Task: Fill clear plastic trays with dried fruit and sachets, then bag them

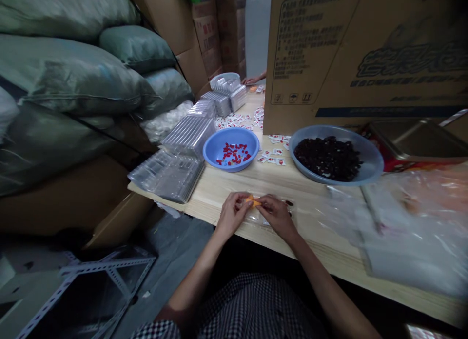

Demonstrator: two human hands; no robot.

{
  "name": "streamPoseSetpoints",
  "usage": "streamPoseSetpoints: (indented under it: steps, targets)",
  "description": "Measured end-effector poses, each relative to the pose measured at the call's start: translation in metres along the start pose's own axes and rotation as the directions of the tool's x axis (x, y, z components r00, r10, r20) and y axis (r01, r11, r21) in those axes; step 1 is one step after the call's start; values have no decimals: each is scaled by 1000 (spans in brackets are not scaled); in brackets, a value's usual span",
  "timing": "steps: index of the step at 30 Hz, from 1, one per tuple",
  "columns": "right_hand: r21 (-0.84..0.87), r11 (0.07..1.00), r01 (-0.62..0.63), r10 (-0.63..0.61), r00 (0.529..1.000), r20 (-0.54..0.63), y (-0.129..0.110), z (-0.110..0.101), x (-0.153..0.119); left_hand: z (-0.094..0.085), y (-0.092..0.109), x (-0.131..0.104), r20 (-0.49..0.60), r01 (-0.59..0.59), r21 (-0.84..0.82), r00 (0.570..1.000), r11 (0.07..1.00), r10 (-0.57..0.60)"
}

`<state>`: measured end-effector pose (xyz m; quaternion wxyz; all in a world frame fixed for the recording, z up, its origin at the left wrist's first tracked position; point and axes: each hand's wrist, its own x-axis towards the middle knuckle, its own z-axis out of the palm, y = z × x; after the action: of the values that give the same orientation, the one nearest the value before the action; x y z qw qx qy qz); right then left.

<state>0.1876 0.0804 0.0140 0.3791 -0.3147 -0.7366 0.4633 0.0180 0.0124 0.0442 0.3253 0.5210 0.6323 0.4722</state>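
Near the table's front edge, my left hand (233, 214) and my right hand (277, 215) meet with their fingers pinched on a small orange piece (252, 201). Its exact kind is too small to make out. Under both hands lies a clear plastic tray (295, 213) with a few dark pieces at its right side. Just beyond, a blue bowl (209, 154) holds scattered small red pieces (237, 153). To its right are small white packets with red marks (276, 160).
Stacked clear plastic trays (164, 175) line the table's left edge. A wide bowl (375, 156) of dark pieces stands right, beside a metal tin (420, 139) and plastic bags (413, 231). A large cardboard box (310, 51) blocks the back. Another person's hand (251, 80) shows behind it.
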Motion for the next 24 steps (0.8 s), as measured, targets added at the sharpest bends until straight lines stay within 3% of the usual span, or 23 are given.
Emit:
streamPoseSetpoints:
  steps: [3,5,10,13,16,19,24]
  targets:
    - [-14,999,-48,48,999,14,0,-4,11,-7,18,3,103,-214,201,975,956,197]
    - [-5,998,-56,56,998,31,-2,-6,16,-7,22,5,172,-237,213,964,948,202]
    - [-73,997,-31,25,996,-87,-5,-3,11,9,-4,-3,-12,55,27,998,998,-55]
    - [-219,975,49,-50,999,4,-5,3,-1,19,-17,-21,-133,130,-39,982,991,-135]
    - [-370,924,99,-64,992,105,-7,11,-10,20,-15,-37,-168,49,260,986,964,-5]
    - [-445,885,138,-82,986,145,-7,16,-13,15,-8,-43,-103,-69,532,984,844,145]
    - [-424,887,183,-117,977,176,5,16,-13,7,-7,-35,20,-130,622,988,772,151]
